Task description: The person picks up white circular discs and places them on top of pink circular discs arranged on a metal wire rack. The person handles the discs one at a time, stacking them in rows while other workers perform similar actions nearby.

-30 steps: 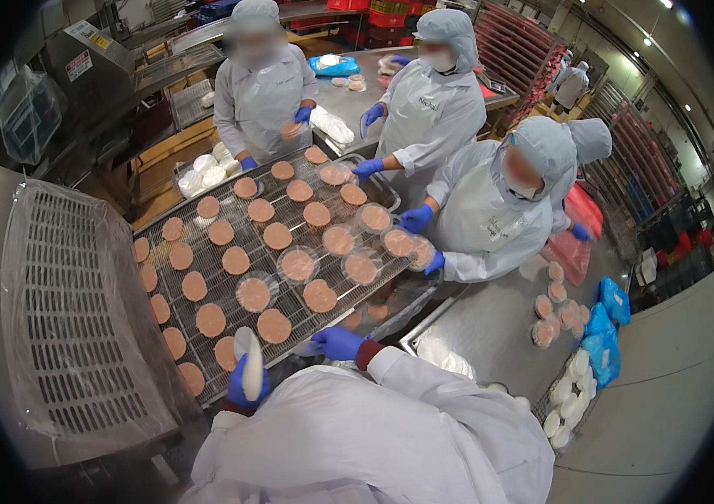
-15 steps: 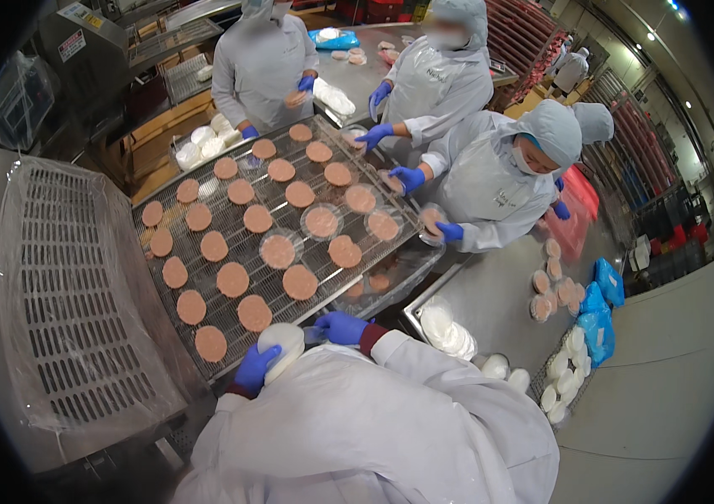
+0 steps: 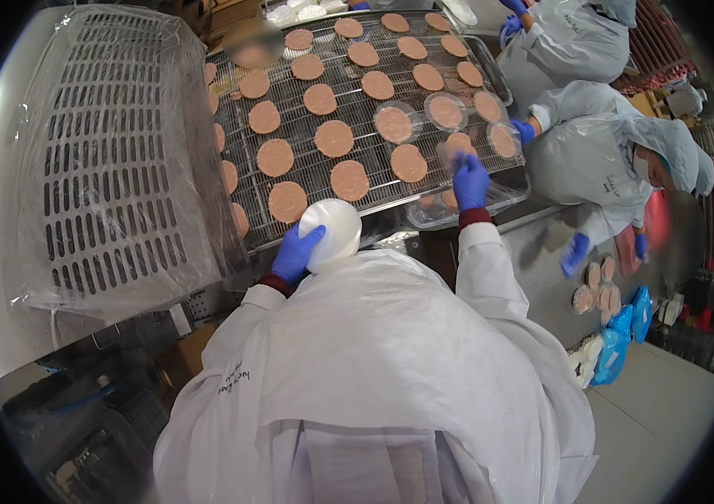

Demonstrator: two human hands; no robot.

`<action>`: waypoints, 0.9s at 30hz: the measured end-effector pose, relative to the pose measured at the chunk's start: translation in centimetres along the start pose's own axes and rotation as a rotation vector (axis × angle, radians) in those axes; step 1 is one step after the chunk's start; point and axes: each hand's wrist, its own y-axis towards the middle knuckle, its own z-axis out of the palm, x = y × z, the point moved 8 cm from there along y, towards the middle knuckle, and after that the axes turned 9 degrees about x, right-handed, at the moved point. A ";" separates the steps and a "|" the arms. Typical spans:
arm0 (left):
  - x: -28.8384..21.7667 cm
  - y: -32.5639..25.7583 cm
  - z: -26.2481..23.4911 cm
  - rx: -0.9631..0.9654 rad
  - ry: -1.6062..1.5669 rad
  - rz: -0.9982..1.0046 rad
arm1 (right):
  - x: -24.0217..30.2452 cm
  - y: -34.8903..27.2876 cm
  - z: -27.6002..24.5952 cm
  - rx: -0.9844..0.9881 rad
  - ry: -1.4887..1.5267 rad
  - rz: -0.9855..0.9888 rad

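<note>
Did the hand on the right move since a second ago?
Yes. The right hand was down by the near edge of the wire belt; now it reaches out over the belt's right corner, among the round patties.

Left hand point(image 3: 296, 252) gloved blue, curled in grip near chest; right hand point(image 3: 470, 181) reaching forward, arm extended.

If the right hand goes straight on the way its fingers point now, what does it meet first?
Probably the round pink patty on the wire mesh belt, just beyond the blue-gloved right hand; depth is unclear.
</note>
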 end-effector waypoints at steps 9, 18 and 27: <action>-3.7 1.2 -0.7 -0.344 0.422 0.252 | 15.7 -8.2 13.3 0.843 -0.066 -0.283; 0.5 -1.4 -5.2 -0.557 0.026 0.317 | 16.0 1.0 16.1 0.895 -0.122 -0.287; 3.9 -2.6 -6.6 -0.540 -0.081 0.182 | 11.0 3.5 17.4 0.799 -0.500 -0.646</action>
